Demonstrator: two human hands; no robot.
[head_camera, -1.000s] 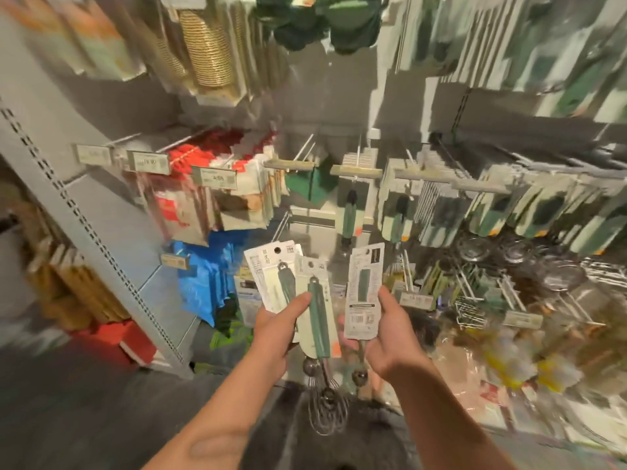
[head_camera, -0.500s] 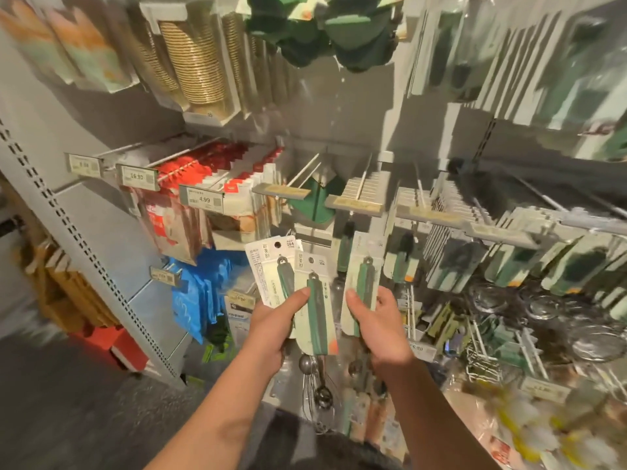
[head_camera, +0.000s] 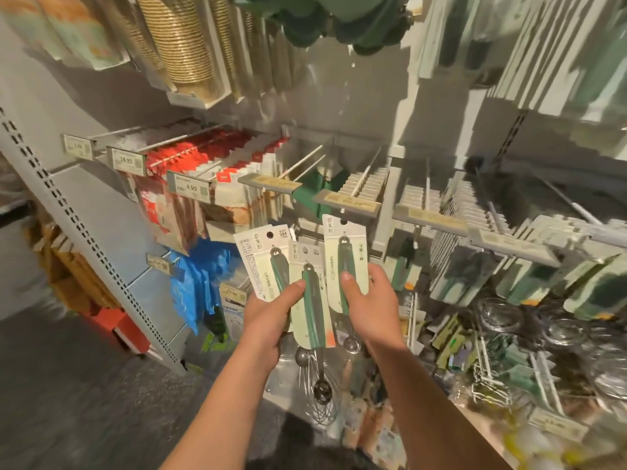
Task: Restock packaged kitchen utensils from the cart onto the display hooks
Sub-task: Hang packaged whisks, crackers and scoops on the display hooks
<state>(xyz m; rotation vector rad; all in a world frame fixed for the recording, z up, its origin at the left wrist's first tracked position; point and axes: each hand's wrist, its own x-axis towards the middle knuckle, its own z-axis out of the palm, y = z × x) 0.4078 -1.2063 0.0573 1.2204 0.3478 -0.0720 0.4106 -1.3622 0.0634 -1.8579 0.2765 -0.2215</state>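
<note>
My left hand (head_camera: 271,312) grips two carded green-handled utensils (head_camera: 310,300), fanned out, with a whisk and a scoop hanging below the cards. My right hand (head_camera: 371,300) pinches a third carded green-handled utensil (head_camera: 344,252), thumb on its front. The top hole of that card sits just under the tip of a display hook (head_camera: 349,201) with a grey price label. Several matching cards hang further back on that hook. The hook to its left (head_camera: 298,166) is nearly bare.
Red-topped packets (head_camera: 220,157) hang on hooks at the left, blue packs (head_camera: 196,283) below them. More green utensil cards (head_camera: 475,266) fill hooks at the right, over glass items (head_camera: 559,330). Stacked paper cups (head_camera: 179,39) hang above. A perforated upright (head_camera: 68,215) borders the left.
My right hand has lifted its card up and forward, from beside the left hand's cards to the tip of the hook. The left hand has kept hold of its two cards.
</note>
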